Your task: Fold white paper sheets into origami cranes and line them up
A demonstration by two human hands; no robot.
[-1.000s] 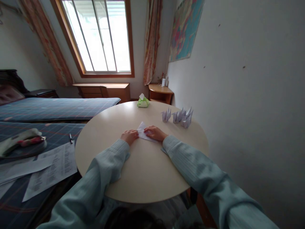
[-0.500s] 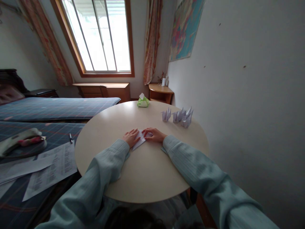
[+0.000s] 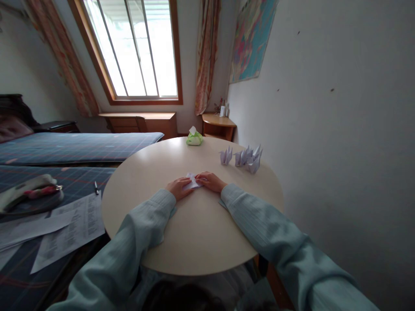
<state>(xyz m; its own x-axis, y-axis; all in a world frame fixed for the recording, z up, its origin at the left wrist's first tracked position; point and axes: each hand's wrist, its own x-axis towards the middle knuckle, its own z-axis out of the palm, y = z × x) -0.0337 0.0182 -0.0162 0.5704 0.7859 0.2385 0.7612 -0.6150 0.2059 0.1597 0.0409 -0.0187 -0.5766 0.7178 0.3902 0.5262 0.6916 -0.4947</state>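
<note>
A small folded piece of white paper (image 3: 192,182) lies on the round beige table (image 3: 194,233) between my two hands. My left hand (image 3: 179,188) presses on the paper's left side with its fingers curled over it. My right hand (image 3: 209,181) holds the paper's right edge, fingers bent down on it. Both arms wear pale blue sleeves and rest on the tabletop. Several finished folded paper figures (image 3: 244,157) stand in a row at the far right of the table.
A green tissue pack (image 3: 194,138) sits at the table's far edge. Left of the table is a bed with a blue checked cover (image 3: 74,147), printed sheets (image 3: 65,229), a pen (image 3: 96,187) and a pouch (image 3: 30,190). A white wall (image 3: 340,129) runs close along the right.
The paper has been folded smaller: a second ago it lay as a wider flat shape under my right hand, and now both hands close on a compact piece between them.
</note>
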